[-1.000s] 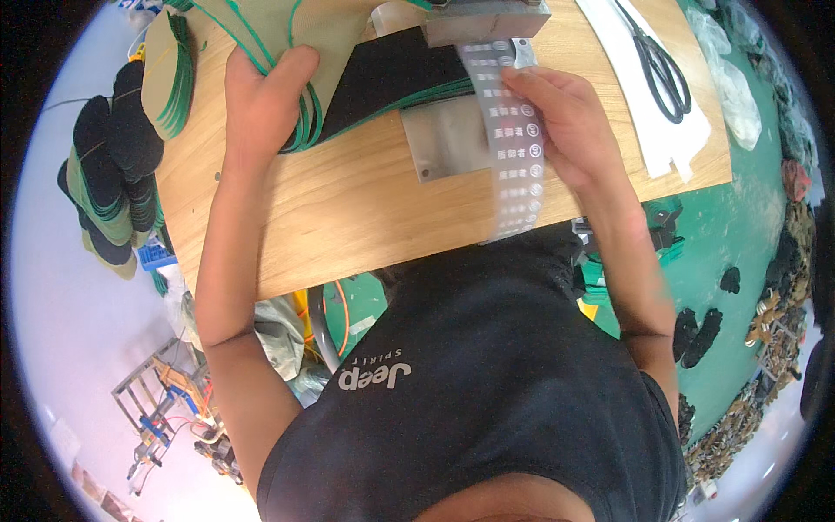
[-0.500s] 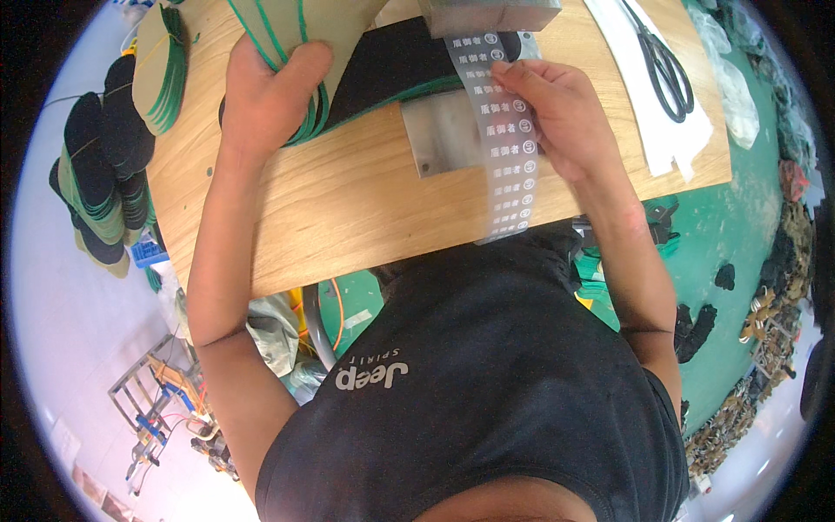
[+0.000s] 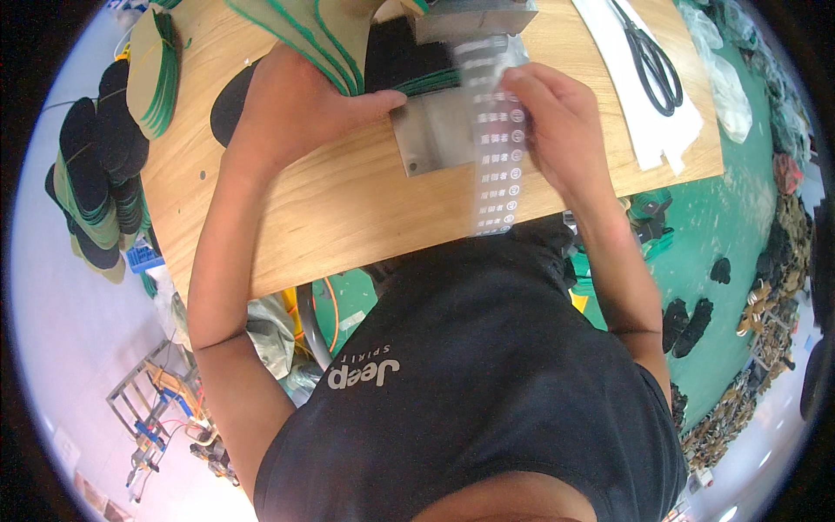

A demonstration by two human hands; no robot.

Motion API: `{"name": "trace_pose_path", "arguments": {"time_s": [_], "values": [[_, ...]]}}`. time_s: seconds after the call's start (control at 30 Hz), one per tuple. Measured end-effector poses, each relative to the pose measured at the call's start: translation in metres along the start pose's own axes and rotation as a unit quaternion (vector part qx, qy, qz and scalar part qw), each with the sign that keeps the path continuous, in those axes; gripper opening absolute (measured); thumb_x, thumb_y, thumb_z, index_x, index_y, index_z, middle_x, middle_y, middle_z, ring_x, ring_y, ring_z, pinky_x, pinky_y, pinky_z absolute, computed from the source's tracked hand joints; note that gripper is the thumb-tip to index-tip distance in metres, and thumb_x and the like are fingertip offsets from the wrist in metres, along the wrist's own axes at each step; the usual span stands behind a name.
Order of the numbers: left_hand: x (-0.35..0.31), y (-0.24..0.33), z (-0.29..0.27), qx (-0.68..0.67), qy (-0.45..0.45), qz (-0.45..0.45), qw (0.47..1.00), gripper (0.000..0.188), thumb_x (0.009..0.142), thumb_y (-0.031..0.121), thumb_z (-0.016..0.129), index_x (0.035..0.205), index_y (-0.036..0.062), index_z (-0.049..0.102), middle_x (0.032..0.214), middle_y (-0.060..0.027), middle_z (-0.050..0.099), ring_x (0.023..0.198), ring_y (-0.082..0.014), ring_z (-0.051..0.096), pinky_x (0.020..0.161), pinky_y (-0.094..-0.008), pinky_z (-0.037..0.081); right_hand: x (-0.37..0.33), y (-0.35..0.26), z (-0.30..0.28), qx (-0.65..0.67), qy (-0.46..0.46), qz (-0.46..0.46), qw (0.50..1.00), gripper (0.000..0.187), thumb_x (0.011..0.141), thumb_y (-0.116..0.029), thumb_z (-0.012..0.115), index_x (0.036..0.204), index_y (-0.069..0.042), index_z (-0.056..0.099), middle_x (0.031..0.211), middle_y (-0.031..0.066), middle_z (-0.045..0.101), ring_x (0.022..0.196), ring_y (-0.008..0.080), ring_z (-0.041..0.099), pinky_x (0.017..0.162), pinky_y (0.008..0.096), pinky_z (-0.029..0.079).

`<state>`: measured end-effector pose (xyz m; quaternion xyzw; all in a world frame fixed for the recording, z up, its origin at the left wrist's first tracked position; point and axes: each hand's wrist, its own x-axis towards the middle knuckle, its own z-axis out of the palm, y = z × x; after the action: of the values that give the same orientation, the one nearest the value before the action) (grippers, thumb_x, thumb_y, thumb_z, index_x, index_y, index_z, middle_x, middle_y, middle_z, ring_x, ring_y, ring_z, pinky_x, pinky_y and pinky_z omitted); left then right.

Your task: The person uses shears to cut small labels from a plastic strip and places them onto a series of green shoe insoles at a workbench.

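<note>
Beige insoles with green edges (image 3: pixel 317 30) lie in my left hand (image 3: pixel 291 113) at the top of the table; its thumb reaches right toward a metal plate (image 3: pixel 430 130), and its fingers are partly hidden. Right of it, my right hand (image 3: pixel 561 122) pinches a translucent strip with white printed labels (image 3: pixel 497 161), which hangs past the table's front edge. Black insoles with green edges (image 3: pixel 409 56) lie at the plate, partly behind the strip and below a metal block (image 3: pixel 474 19). Motion blurs the strip's upper part.
Black-handled scissors (image 3: pixel 654 70) lie on a white sheet (image 3: pixel 639 104) at the table's right. A bundle of beige insoles (image 3: pixel 155 74) lies at the left edge, with a black insole (image 3: pixel 230 104) nearer my left wrist. More insole bundles (image 3: pixel 87 174) hang beyond the table's left side.
My left hand has shifted right with the beige insoles, and its thumb has swung out toward the plate. The black insoles reach less far left. The label strip has moved and blurs in my right hand.
</note>
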<state>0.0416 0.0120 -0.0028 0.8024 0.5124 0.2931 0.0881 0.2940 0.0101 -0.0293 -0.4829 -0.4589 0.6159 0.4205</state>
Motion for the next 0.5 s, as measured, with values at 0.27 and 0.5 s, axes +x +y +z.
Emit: {"name": "trace_pose_path", "arguments": {"time_s": [0.27,0.5], "values": [[-0.007,-0.004,-0.01,-0.134,0.069,-0.152,0.977,0.026,0.072,0.016,0.066,0.094,0.0024,0.063,0.077,-0.0105,0.065,0.073,-0.0218,0.062,0.07,-0.0322,0.048,0.005,-0.016,-0.003,0.183,0.074,-0.014,0.98,0.017,0.089,-0.012,0.056,0.089,0.004,0.062,0.078,0.0058,0.062,0.066,0.0117,0.06,0.06,0.0233,0.05],[-0.01,-0.009,-0.013,-0.303,0.24,-0.184,0.904,0.015,0.074,0.007,0.061,0.086,-0.0018,0.063,0.076,-0.001,0.062,0.07,-0.0107,0.055,0.066,-0.0252,0.045,0.009,-0.015,0.014,-0.019,-0.032,0.065,0.997,0.02,0.088,-0.016,0.058,0.082,0.003,0.062,0.067,0.0038,0.061,0.054,0.0079,0.055,0.049,0.021,0.043]]}}
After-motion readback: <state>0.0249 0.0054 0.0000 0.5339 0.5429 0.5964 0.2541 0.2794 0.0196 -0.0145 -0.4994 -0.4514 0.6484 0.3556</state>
